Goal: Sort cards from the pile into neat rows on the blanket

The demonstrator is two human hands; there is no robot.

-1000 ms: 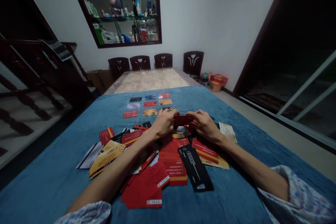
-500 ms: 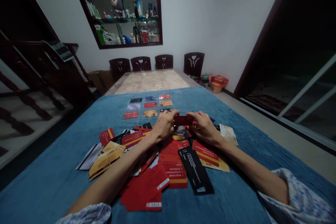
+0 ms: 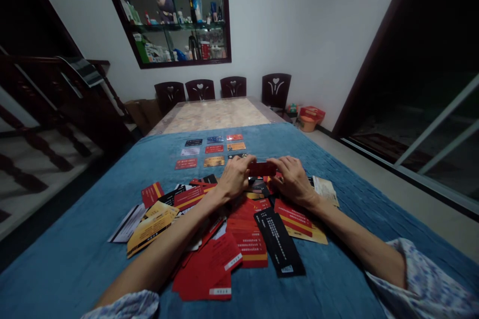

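Note:
A dark red card (image 3: 262, 169) is raised a little above a loose heap, pinched at its left end by my left hand (image 3: 235, 175) and at its right end by my right hand (image 3: 294, 179). Beneath both hands spread red cards (image 3: 209, 266), a black card with white print (image 3: 279, 241) and yellow cards (image 3: 155, 224), overlapping one another. Past my left hand, several cards lie in rows, among them a gold card (image 3: 214, 161) and a silver one (image 3: 190, 151). My left fingers partly cover a black card (image 3: 236, 156) at the near right of these rows.
A blue cloth (image 3: 75, 259) covers the near part of the table; its far end is a bare marbled top (image 3: 217, 113). Dark chairs (image 3: 234, 87) stand behind it. A wooden railing (image 3: 33, 129) is at left, and an orange bucket (image 3: 307, 123) sits on the floor at right.
My right hand has shifted very slightly left along the red card, and its grip covers a bit more of the right end. The heap and the rows look the same.

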